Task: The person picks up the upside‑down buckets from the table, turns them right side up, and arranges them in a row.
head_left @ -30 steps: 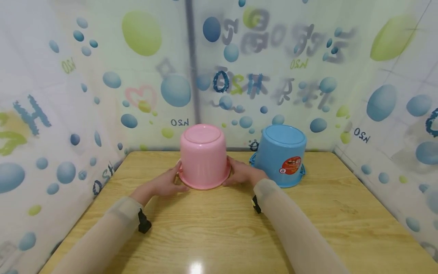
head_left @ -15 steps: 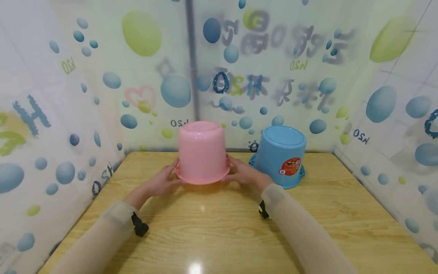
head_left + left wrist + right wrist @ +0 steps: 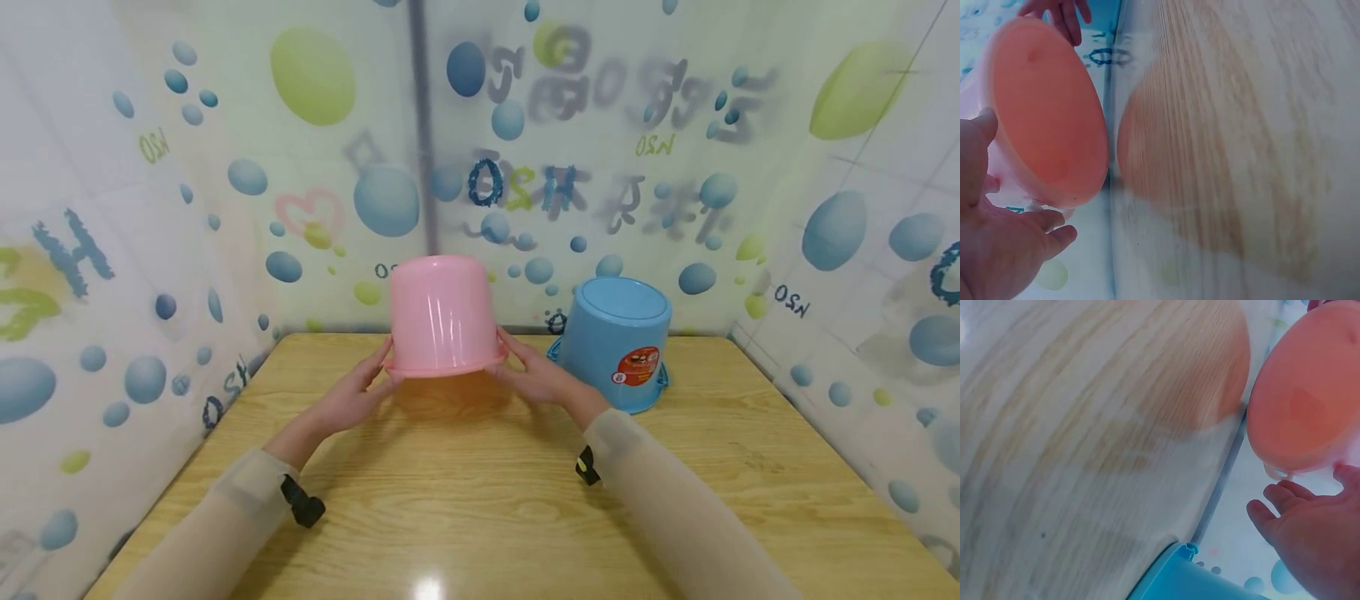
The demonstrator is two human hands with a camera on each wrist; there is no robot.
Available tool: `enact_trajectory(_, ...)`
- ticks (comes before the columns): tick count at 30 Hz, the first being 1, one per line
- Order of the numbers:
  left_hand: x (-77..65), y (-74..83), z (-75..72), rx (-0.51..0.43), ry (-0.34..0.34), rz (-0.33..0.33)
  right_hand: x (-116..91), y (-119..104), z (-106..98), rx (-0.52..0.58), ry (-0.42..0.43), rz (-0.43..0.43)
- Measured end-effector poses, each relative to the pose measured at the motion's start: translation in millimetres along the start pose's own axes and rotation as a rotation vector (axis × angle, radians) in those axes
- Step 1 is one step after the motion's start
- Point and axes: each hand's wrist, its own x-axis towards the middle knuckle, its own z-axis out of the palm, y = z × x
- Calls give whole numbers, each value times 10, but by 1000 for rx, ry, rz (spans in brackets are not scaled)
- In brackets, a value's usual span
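A pink bucket [image 3: 442, 321] hangs upside down between the two hands, its near rim tipped up toward the person. Its orange-pink inside shows in the left wrist view, and a reflection of it lies on the tabletop. On its left side the left hand [image 3: 347, 402] grips the rim, thumb at the near edge and fingers spread along the side. Opposite, the right hand [image 3: 546, 377] holds the rim in a like way. An upturned blue bucket [image 3: 611, 342] with a red label stands just beyond the right forearm.
The wood-grain table [image 3: 465, 508] carries both buckets near its back edge. Curtains [image 3: 330, 158] with blue and green dots enclose it at the back and on both sides. Black straps with small cameras sit on both wrists.
Both hands have lifted the pink bucket off the table and tipped its near rim upward, so its flat base has turned out of sight. The blue bucket has not moved.
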Motion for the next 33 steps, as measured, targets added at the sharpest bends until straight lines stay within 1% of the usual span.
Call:
enact_trajectory(7,-27,51,21,-40,36,43,-40,-18,32,17,34,-50)
enact_trajectory(11,-35,71,20,-50,77,89,-89,-60,41,42,52,-96)
enact_trajectory(13,-40,88,12,-56,95,101,-120,-93,37,57,64,-111)
enact_trajectory(16,-59,116,-2,-49,114,95,-162,-130,31,70,80,-132)
enact_trajectory(21,-92,165,-19,-50,124,99,-206,-161,20,103,89,-183)
enact_trajectory(25,-90,201,-38,-63,139,140,-229,-197,2,153,117,-214)
enact_trajectory(28,-84,231,-66,-72,165,158,-233,-233,-17,196,143,-233)
enact_trajectory(33,-91,291,-146,-90,219,151,-232,-306,-40,288,167,-299)
